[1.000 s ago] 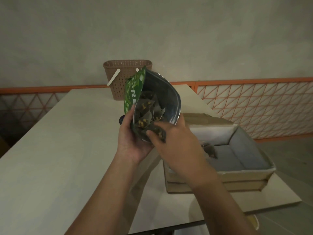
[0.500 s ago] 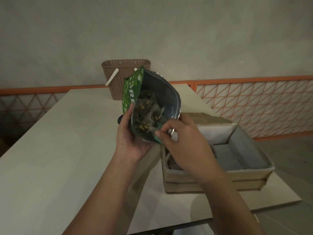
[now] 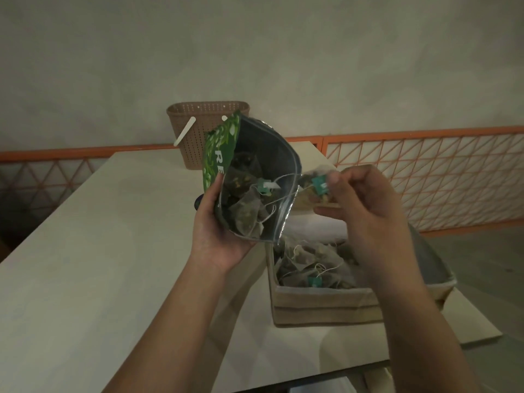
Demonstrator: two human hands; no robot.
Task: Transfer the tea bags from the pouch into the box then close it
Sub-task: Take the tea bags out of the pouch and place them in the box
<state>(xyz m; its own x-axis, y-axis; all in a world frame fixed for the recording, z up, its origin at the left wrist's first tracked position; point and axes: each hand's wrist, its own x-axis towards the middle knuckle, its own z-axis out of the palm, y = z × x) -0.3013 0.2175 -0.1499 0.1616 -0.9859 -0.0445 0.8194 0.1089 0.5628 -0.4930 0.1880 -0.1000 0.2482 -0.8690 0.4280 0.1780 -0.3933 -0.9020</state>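
Above box [image 3: 317,302], right fingers [image 3: 334,180] pinch tea bag [image 3: 313,181].

Only legible text: white letters "RE" on the green foil pouch [image 3: 219,157] front (rest hidden); teal tag prints unreadable.

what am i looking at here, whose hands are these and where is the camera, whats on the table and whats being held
There is no machine here: a person works with two bare hands, and the single camera sits on their head, looking forward and down. The left hand holds an open green pouch with tea bags still inside. The right hand has a grip on one tea bag, pinched just outside the pouch mouth and above an open box. The box stands on the pale table and already holds a pile of tea bags. A brown basket stands at the table's far end, before an orange railing.
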